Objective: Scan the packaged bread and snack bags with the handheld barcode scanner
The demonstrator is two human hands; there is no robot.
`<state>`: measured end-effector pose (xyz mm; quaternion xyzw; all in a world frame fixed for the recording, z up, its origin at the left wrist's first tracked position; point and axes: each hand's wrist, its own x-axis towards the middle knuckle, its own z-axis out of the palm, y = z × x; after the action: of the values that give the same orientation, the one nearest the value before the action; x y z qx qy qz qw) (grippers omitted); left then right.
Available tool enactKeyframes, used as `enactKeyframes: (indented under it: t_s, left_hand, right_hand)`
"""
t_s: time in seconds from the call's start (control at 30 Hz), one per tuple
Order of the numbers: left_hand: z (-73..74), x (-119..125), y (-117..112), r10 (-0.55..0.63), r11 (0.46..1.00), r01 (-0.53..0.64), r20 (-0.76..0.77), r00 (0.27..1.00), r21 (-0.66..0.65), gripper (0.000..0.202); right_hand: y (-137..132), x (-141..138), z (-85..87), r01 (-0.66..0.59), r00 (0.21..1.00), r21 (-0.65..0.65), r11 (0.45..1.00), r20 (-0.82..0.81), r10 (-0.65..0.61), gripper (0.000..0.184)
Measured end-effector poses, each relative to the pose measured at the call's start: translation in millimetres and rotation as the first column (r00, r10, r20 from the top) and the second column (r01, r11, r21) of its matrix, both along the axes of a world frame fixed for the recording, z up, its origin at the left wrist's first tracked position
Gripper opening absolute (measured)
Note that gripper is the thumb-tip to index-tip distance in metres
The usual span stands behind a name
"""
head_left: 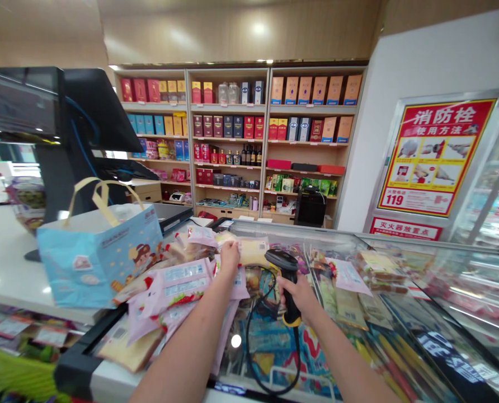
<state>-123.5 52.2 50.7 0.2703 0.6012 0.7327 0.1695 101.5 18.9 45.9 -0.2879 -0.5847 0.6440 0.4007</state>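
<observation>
"Holding what, in the right hand?"

"A black corded barcode scanner, fingers wrapped round its grip, head angled left."

"And the left hand?"

"Fingers pinched narrow on a pale bread packet, nearer this hand, just left of the scanner head, above the glass freezer lid, beside heaped pink packets."

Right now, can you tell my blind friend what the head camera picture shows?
A person's right hand grips a black corded barcode scanner while the left hand rests on a pile of wrapped bread packets on a glass-topped freezer. A blue paper gift bag stands nearby, with boxed goods on shelves behind.
</observation>
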Motion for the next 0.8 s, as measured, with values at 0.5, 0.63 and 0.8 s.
enactKeyframes:
  t_s: [0.5, 0.63, 0.8]
  left_hand:
    - [4.8, 2.0, -7.3, 0.02, 0.999, -0.021, -0.058, 0.998, -0.028, 0.012]
    - [10.6, 7.3, -6.0, -0.096, 0.995, 0.095, 0.041, 0.994, 0.042, 0.01]
    - [16.9, 63.1, 5.1, -0.321, 0.946, 0.321, 0.288, 0.902, 0.049, 0.01]
  right_hand:
    - [-3.0, -2.3, 1.2, 0.027, 0.999, -0.017, 1.0, 0.021, -0.026, 0.039]
    - [5.7, -2.2, 4.1, 0.089, 0.996, -0.036, 0.995, -0.002, -0.089, 0.039]
    - [6.4, 23.9, 23.9, 0.207, 0.972, -0.054, 0.977, -0.098, -0.212, 0.034]
